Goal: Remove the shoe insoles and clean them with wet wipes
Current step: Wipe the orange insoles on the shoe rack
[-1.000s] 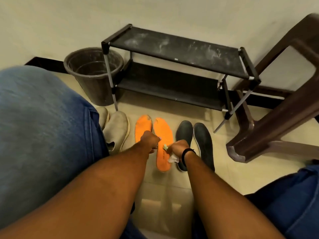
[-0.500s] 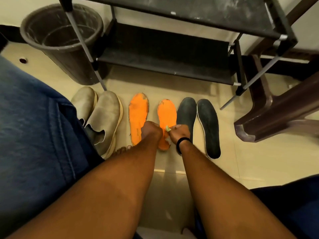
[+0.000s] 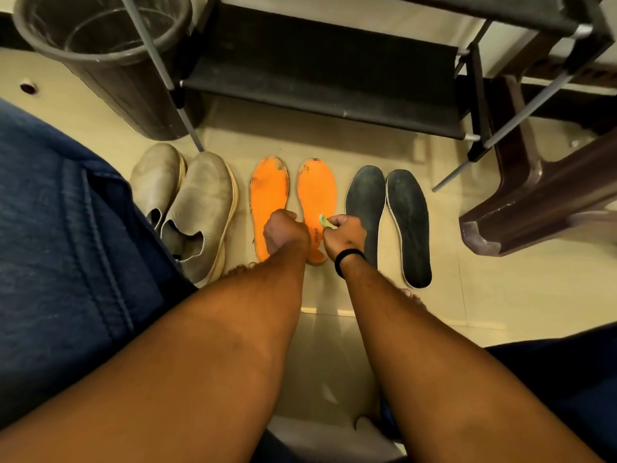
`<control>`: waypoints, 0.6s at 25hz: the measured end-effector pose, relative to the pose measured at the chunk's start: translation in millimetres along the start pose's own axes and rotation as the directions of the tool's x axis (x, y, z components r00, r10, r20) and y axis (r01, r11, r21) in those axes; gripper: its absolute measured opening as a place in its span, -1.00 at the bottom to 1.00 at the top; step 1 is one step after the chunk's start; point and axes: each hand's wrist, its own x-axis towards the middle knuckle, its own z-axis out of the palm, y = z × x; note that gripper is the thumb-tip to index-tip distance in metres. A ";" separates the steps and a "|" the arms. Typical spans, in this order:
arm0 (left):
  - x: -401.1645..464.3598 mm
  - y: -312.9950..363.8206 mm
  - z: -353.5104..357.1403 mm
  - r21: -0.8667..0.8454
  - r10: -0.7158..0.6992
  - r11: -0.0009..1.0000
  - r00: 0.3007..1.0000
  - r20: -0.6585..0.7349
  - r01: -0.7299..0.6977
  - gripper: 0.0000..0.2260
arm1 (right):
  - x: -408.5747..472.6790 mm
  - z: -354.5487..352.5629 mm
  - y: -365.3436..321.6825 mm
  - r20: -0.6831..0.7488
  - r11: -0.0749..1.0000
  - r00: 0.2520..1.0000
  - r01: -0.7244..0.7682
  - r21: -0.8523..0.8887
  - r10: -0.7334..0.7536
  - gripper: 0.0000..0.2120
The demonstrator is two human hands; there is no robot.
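Two orange insoles lie side by side on the floor, the left orange insole [image 3: 267,192] and the right orange insole [image 3: 317,188]. A pair of black insoles [image 3: 409,222] lies to their right. My left hand [image 3: 285,233] is curled, knuckles up, gripping the right orange insole's inner edge near its middle. My right hand [image 3: 345,233], with a black band on the wrist, pinches a small pale green wet wipe [image 3: 325,222] against that same insole. Both hands hide the insole's lower half.
A pair of grey-beige shoes [image 3: 200,208] stands left of the insoles. Behind are a dark bucket [image 3: 100,71] and a black shoe rack [image 3: 317,81]. A brown chair leg [image 3: 521,208] is at the right. My denim-clad knees flank the floor space.
The view has tilted down and closer to the floor. My hands have shifted slightly up the right orange insole, and the white tail of the wipe below my right hand is out of sight.
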 end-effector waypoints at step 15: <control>8.9 -18.0 -21.8 0.016 -0.314 0.948 0.938 -0.148 0.319 -0.66 | -9.5 36.6 -12.7 0.419 0.947 0.881 -0.295 0.126 0.219 -0.89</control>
